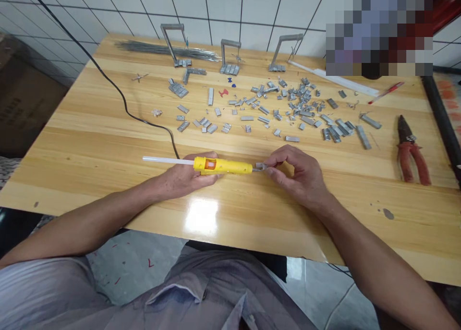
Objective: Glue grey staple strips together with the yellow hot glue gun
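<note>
My left hand [183,176] is wrapped round the grip of a yellow glue gun [223,165] lying level over the wooden table [90,142]. A white glue stick [167,161] juts from the gun's back end to the left. The nozzle points right at a small grey metal piece [260,166]. My right hand [297,174] pinches that piece between thumb and fingers, right at the nozzle tip.
Several small grey metal clips [298,106] lie scattered across the table's middle and right. Three bent metal frames [228,56] stand at the back beside a bundle of wires [162,49]. Red-handled pliers [410,150] lie at the right. A black cord [122,97] crosses the left side.
</note>
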`<state>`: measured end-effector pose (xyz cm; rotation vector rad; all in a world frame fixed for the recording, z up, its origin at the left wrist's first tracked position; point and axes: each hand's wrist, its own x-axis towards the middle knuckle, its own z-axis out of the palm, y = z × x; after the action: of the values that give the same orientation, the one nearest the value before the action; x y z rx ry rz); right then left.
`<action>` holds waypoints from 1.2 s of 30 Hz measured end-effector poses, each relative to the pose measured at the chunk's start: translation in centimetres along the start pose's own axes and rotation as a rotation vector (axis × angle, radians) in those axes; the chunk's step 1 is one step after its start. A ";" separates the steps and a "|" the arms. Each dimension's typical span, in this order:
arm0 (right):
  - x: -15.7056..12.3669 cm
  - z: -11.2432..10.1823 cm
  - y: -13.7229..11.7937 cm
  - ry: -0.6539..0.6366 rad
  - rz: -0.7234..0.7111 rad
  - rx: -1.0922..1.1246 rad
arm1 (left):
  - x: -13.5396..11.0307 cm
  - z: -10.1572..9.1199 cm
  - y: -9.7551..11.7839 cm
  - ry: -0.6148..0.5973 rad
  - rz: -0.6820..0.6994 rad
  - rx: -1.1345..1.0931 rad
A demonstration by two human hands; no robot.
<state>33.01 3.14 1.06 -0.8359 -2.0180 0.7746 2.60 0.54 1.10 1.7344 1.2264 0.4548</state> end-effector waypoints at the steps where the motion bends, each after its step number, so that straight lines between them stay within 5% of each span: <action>1: 0.0 0.0 0.0 0.001 0.007 -0.001 | 0.0 0.0 0.0 -0.003 0.001 -0.002; 36: -0.1 0.2 0.3 -0.010 -0.007 0.026 | 0.2 0.0 0.2 0.022 0.018 0.041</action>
<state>32.95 3.20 0.72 -0.8112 -2.0147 0.8007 2.74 0.72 1.22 1.7804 1.2445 0.4634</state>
